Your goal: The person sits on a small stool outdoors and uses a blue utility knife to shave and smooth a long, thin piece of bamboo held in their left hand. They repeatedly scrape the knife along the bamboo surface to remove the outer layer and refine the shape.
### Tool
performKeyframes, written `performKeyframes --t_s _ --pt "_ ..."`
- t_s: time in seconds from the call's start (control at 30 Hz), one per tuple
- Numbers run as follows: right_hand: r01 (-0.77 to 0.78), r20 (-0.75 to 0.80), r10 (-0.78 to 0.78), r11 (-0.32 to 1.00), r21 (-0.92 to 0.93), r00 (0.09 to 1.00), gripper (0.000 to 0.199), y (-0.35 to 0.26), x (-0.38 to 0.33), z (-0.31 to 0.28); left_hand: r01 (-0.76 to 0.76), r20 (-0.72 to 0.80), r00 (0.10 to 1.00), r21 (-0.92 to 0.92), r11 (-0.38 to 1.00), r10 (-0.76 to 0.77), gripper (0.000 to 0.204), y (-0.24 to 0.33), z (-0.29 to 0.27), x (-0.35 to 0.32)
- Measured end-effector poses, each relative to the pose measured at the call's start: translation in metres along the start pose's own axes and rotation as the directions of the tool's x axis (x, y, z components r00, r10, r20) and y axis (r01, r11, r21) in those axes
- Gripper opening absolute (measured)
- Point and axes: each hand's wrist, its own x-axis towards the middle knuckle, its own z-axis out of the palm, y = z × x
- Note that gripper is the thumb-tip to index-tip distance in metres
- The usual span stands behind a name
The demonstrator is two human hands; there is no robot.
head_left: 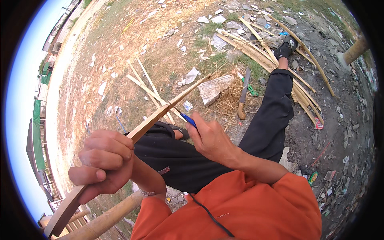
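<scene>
My left hand (106,162) is closed round a long split-bamboo strip (150,122), which slants from the lower left up to a thin tip at the upper middle. Between the fingers and thumb of my right hand (216,142) is a blue-handled knife (189,120). Its narrow blade points up and left and meets the strip, beyond my left hand. Most of the knife's handle is hidden by my right hand. Past the strip, several thinner bamboo strips (146,87) lie crossed on the ground.
A machete (244,94) with a wooden handle lies beside a wood block (215,89) and dry shavings. More bamboo strips (256,54) are piled around my outstretched foot (286,47). A thick bamboo pole (108,216) is at lower left; a post (356,51) stands at right. Broken shards litter the ground.
</scene>
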Motion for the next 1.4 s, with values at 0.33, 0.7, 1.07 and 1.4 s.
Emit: performKeyframes --t_s 0.33,0.7,1.07,1.4 --pt "-0.191 0.089 0.182 0.975 0.111 0.979 0.016 -0.019 0.002 -0.008 -0.006 0.005 1.0 -0.007 1.0 0.006 0.046 0.002 0.005 0.0" --pt "-0.08 -0.028 0.076 0.979 -0.189 0.997 0.016 -0.014 0.008 0.014 0.029 -0.018 0.999 -0.005 1.0 -0.029 0.045 0.001 0.003 -0.001" --pt "-0.09 -0.004 0.09 0.984 -0.157 0.996 0.016 -0.014 0.004 0.002 0.022 -0.013 1.0 -0.043 0.999 -0.023 0.046 0.0 0.012 -0.002" --pt "-0.078 -0.086 0.06 0.971 -0.227 0.994 0.016 0.045 0.007 0.016 -0.015 0.014 1.0 -0.027 1.0 0.015 0.044 0.001 0.01 -0.003"
